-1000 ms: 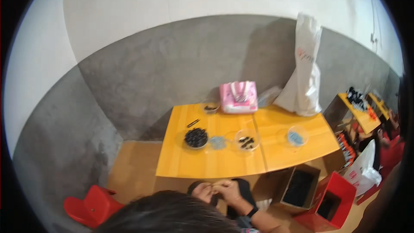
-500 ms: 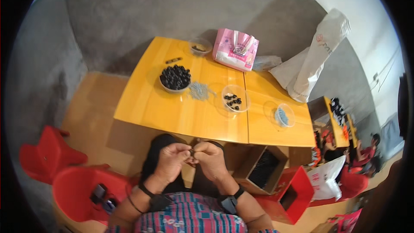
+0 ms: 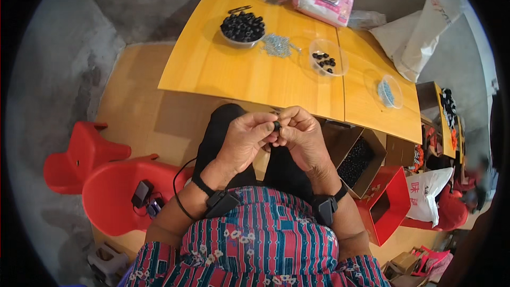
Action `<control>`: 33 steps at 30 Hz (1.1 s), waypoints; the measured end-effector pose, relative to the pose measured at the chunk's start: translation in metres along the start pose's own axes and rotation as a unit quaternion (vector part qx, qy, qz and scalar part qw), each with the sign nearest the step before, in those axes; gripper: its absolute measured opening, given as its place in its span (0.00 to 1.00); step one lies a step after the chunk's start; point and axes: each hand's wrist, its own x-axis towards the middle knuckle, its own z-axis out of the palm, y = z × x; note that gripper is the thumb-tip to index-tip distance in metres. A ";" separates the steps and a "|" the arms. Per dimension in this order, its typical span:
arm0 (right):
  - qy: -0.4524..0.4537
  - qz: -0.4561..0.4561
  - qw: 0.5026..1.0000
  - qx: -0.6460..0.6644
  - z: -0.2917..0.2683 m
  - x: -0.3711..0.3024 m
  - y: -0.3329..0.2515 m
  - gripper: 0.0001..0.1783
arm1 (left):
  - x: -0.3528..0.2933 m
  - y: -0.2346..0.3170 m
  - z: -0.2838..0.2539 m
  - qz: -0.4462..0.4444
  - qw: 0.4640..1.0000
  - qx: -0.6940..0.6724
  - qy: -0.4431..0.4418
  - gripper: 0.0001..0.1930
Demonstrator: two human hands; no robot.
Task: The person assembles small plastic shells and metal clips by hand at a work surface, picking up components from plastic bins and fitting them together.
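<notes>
Before the table (image 3: pixel 212 69), your left hand (image 3: pixel 245 141) and right hand (image 3: pixel 304 137) grip a black piece (image 3: pixel 277 126). Boxes (image 3: pixel 394 207) flank you right; chairs (image 3: pixel 109 196), left.

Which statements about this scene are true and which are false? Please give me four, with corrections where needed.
1. The left hand and right hand meet at a small black piece. True.
2. The pink bag is on the floor. False: the pink bag is on the yellow table.
3. A heaped bowl is left of the silvery pile. True.
4. The right wrist is bare. False: it wears a black band.
</notes>
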 end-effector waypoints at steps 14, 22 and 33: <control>0.002 0.045 0.999 -0.016 0.018 -0.001 0.009 0.10 | -0.012 -0.001 -0.015 -0.029 0.996 -0.087 0.007 0.08; 0.006 0.021 0.999 -0.031 0.008 0.003 -0.014 0.12 | 0.008 0.010 0.002 -0.009 0.999 -0.050 -0.013 0.06; -0.009 0.065 0.995 -0.072 0.010 -0.005 -0.015 0.21 | 0.001 0.009 0.002 -0.016 0.999 -0.032 -0.022 0.15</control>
